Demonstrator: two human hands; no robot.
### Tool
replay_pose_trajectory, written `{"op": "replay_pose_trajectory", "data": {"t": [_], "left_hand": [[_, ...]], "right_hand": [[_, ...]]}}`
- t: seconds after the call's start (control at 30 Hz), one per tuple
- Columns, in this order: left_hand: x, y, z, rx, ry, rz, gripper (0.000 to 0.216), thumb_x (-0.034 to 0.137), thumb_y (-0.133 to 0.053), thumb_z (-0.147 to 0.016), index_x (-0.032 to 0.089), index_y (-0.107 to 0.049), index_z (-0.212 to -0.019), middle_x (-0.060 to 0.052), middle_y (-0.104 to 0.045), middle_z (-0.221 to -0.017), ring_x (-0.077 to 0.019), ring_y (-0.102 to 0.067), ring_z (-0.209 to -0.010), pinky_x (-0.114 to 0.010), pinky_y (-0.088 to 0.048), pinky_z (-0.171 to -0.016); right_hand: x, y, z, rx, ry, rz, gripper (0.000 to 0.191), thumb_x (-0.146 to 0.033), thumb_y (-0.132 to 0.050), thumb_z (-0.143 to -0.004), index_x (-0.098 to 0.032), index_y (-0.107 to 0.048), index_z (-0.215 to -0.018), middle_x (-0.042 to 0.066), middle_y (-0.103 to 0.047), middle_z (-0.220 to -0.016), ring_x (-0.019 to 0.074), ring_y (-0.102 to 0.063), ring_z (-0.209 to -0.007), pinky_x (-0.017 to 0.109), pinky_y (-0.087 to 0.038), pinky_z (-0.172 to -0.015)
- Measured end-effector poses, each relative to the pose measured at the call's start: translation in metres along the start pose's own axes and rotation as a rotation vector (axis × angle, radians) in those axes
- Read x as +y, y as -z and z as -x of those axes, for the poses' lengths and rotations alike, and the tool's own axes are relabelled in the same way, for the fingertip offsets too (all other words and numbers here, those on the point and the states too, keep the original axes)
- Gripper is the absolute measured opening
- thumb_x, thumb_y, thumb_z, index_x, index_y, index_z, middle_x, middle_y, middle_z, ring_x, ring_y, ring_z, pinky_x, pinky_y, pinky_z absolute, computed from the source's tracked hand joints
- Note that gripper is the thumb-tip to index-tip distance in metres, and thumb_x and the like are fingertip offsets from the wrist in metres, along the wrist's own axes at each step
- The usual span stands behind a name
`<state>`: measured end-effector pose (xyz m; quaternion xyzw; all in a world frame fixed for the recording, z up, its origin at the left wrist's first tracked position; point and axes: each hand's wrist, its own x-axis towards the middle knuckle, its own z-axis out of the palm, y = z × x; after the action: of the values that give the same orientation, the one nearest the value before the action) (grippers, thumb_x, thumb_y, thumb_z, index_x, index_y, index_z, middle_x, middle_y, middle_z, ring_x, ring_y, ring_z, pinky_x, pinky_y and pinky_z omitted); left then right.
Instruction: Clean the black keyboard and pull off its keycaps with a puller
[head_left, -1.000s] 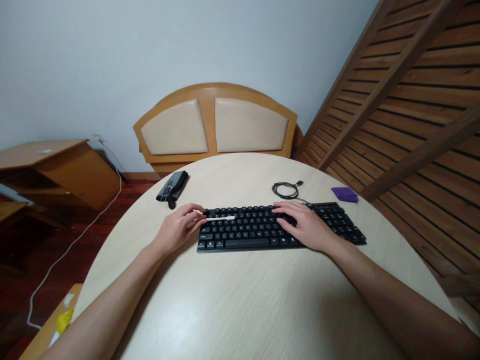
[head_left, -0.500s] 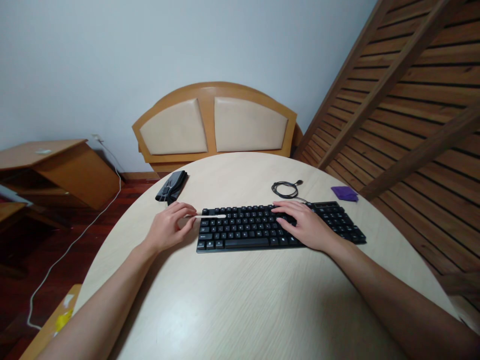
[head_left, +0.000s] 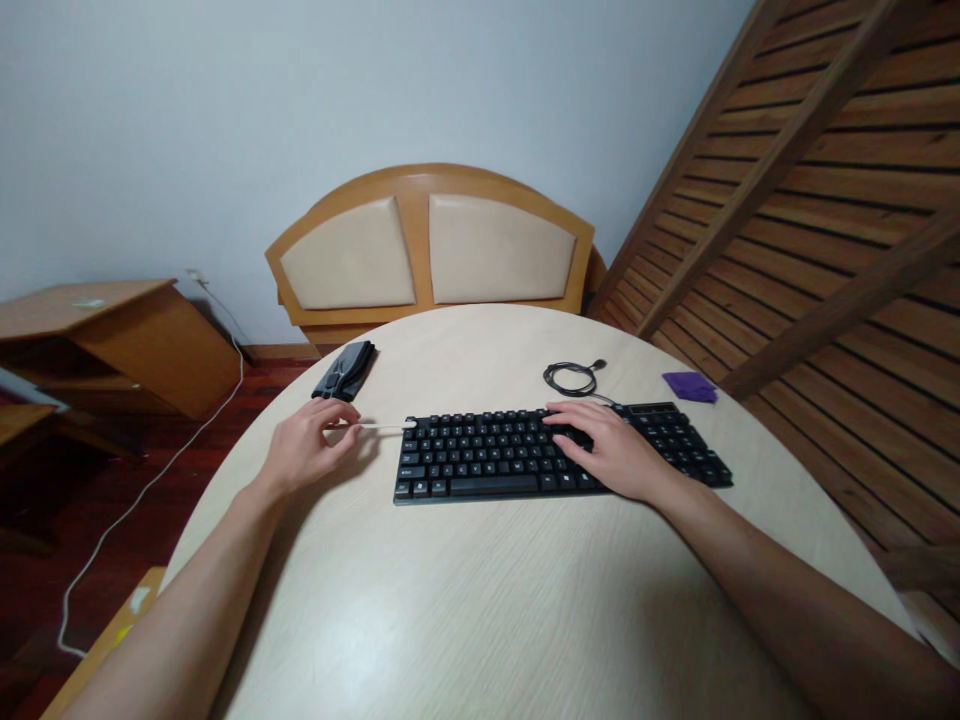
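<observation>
A black keyboard (head_left: 495, 485) lies on the pale round table (head_left: 450, 600). My left hand (head_left: 311, 443), left of the keyboard, pinches a thin white cotton swab (head_left: 384, 428) between thumb and fingers. The swab points right, its thicker white tip at the keyboard's upper left corner key. Over the right part of the keys rests my right hand (head_left: 616, 450), open, fingers spread and holding nothing; it covers some of the keys. Behind the keyboard its black cable (head_left: 551, 383) lies coiled, with the plug at the right end.
Beyond my left hand sits a folded dark grey and black bundle (head_left: 346, 370). A purple folded cloth (head_left: 688, 387) lies near the table's right edge. Past the table stand a padded headboard (head_left: 420, 230), a slatted wooden screen (head_left: 810, 220) and a wooden cabinet (head_left: 165, 340).
My left hand has moved left with the cotton swab, whose tip has gone from over the upper keys to the keyboard's upper left corner. My right hand has stayed in place.
</observation>
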<state>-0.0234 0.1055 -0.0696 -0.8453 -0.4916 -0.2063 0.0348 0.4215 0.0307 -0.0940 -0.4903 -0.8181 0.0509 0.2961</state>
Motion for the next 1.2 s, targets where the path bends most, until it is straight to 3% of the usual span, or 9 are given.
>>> {"op": "replay_pose_trajectory", "data": {"t": [0.17, 0.67, 0.93, 1.03, 1.2], "left_hand": [[-0.002, -0.001, 0.000, -0.020, 0.030, 0.027, 0.029, 0.045, -0.051, -0.092, 0.022, -0.069, -0.090, -0.006, -0.074, -0.102, -0.0248, -0.066, -0.094, -0.032, -0.050, -0.077], [0.021, -0.018, -0.006, 0.023, -0.219, 0.151, 0.032, 0.039, -0.050, -0.102, 0.018, -0.074, -0.098, -0.009, -0.072, -0.104, -0.0216, -0.064, -0.095, -0.033, -0.050, -0.087], [0.042, -0.021, -0.021, 0.082, -0.283, 0.061, 0.032, 0.040, -0.052, -0.103, 0.022, -0.079, -0.099, -0.007, -0.073, -0.102, -0.0206, -0.063, -0.088, -0.032, -0.051, -0.076], [0.057, -0.022, -0.031, 0.050, -0.300, 0.064, 0.035, 0.043, -0.051, -0.103, 0.022, -0.079, -0.100, -0.007, -0.074, -0.100, -0.0216, -0.064, -0.089, -0.033, -0.052, -0.077], [0.080, -0.023, -0.058, -0.108, -0.350, 0.091, 0.031, 0.041, -0.053, -0.103, 0.023, -0.078, -0.103, -0.006, -0.075, -0.101, -0.0226, -0.065, -0.093, -0.034, -0.052, -0.079]], "right_hand": [[0.001, -0.001, 0.000, -0.006, 0.001, 0.007, 0.024, -0.028, -0.057, -0.097, -0.025, -0.069, -0.117, 0.008, -0.068, -0.132, 0.0266, -0.061, -0.124, 0.051, -0.046, -0.108], [0.001, -0.002, 0.000, -0.005, -0.009, 0.011, 0.024, -0.028, -0.057, -0.097, -0.024, -0.070, -0.117, 0.008, -0.068, -0.133, 0.0264, -0.060, -0.126, 0.051, -0.045, -0.110], [0.001, -0.002, 0.000, 0.007, -0.009, -0.012, 0.024, -0.029, -0.057, -0.096, -0.026, -0.071, -0.116, 0.008, -0.069, -0.132, 0.0272, -0.061, -0.125, 0.053, -0.046, -0.108], [0.001, -0.003, 0.000, 0.000, -0.008, -0.011, 0.024, -0.029, -0.057, -0.096, -0.026, -0.070, -0.116, 0.007, -0.068, -0.133, 0.0268, -0.061, -0.125, 0.052, -0.045, -0.109], [0.001, -0.002, 0.000, -0.002, -0.012, -0.002, 0.023, -0.029, -0.057, -0.097, -0.026, -0.069, -0.116, 0.006, -0.068, -0.134, 0.0259, -0.060, -0.127, 0.050, -0.045, -0.110]]}}
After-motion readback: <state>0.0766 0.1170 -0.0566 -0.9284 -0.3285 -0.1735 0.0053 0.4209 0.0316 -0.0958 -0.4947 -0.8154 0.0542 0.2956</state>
